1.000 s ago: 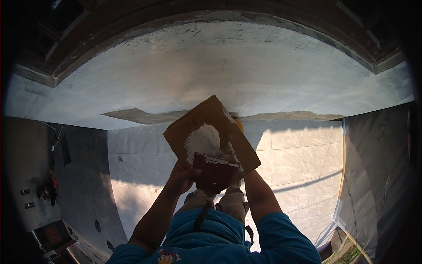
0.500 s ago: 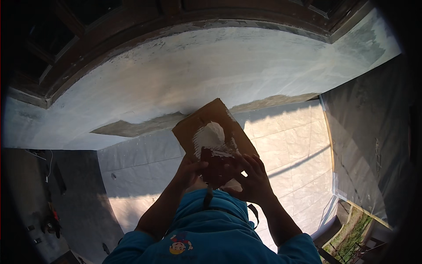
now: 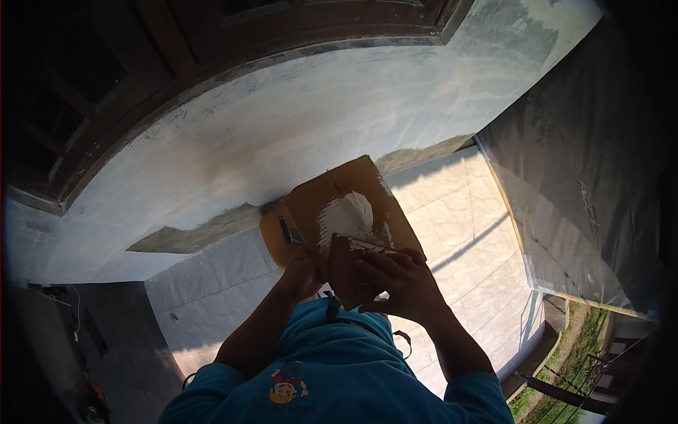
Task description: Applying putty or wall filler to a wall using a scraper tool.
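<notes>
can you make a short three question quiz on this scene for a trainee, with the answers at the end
1. What colour is the paste on the brown board?
2. True or false: the paste covers the whole top of the brown board.
3. Which hand's fingers lie across the dark red flat tool?
a) the right
b) neither
c) a co-worker's

Key
1. White.
2. False: bare brown shows around the paste.
3. a: the fingers of the right hand lie across it.
</notes>
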A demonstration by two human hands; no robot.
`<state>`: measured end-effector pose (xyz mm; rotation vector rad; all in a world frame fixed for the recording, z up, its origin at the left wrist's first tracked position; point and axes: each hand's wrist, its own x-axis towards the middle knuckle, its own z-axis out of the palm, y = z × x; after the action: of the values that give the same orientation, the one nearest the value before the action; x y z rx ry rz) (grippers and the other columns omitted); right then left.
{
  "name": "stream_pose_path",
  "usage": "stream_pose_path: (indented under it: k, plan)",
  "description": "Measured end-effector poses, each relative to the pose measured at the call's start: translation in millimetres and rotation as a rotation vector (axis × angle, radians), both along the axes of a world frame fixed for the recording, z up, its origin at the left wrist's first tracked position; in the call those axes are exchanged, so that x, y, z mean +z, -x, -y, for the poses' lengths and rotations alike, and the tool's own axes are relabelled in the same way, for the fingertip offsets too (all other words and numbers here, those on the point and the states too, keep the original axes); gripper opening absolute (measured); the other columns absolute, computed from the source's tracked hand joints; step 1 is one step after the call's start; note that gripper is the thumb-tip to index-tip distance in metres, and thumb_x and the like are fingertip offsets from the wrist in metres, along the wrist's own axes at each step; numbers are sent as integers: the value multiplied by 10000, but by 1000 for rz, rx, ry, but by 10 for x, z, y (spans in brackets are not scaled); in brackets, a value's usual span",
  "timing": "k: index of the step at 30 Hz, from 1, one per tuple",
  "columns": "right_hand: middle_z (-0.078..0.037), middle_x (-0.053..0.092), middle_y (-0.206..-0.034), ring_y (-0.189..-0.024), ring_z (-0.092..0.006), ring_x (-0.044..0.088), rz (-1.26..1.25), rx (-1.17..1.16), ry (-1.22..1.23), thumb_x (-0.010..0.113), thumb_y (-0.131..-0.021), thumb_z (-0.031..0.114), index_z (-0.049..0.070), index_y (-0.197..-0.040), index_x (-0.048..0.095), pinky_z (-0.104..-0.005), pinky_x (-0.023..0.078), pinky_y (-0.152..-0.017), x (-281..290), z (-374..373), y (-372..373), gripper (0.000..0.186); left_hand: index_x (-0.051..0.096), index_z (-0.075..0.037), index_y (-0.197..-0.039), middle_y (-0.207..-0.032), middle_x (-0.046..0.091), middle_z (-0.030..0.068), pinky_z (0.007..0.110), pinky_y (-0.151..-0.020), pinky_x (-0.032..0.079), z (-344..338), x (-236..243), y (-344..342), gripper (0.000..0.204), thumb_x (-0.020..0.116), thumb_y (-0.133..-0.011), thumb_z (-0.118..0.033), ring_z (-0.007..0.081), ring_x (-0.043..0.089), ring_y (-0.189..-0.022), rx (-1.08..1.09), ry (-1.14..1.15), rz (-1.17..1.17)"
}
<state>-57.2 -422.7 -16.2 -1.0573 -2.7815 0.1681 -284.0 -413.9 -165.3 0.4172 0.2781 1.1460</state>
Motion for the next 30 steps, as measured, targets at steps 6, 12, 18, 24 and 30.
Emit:
stream_pose_path:
  k: [6, 12, 18, 24, 30]
  plan:
    - [-69, 657, -1205, -1063, -244, 645, -95, 112, -116, 811, -750, 360, 151, -1242, 631, -408, 510, -921, 266, -264, -629, 564, 422, -32, -1408, -1312, 570, 145, 439, -952, 551, -148, 303, -598, 411, 497, -1039, -196, 264, 605, -1175, 77, 60, 13]
    - [-84, 723, -912, -804, -212, 705, -253, -43, -97, 720, -799, 103, 44, -1024, 682, -339, 569, -711, 601, -612, -1084, 235, 448, -19, -1378, -1297, 573, 149, 430, -971, 544, -338, 143, -1160, 411, 541, -979, -53, 270, 598, -1182, 91, -88, 15]
    - [-94, 657, -685, -619, -139, 631, -525, -543, 87, 601, -836, 62, -15, -917, 644, -284, 507, -601, 629, -931, -1391, 120, 530, -48, -1269, -1156, 623, 96, 343, -872, 566, -463, 404, -1648, 352, 602, -927, -9, 183, 628, -1080, 77, -71, -64]
    - [-89, 663, -697, -654, -93, 606, -730, -663, 282, 594, -820, 56, -32, -885, 645, -274, 501, -614, 676, -994, -1496, 121, 483, -31, -1328, -1246, 588, 158, 451, -961, 557, -539, 310, -1768, 453, 585, -895, 53, 280, 599, -1192, 8, -27, -15]
    - [-88, 671, -712, -672, -100, 620, -756, -625, 323, 601, -821, 63, -35, -904, 649, -273, 505, -624, 676, -1127, -1499, 137, 485, -31, -1322, -1248, 590, 163, 445, -927, 582, -696, 417, -1717, 472, 606, -874, 55, 289, 614, -1168, -2, -35, -104]
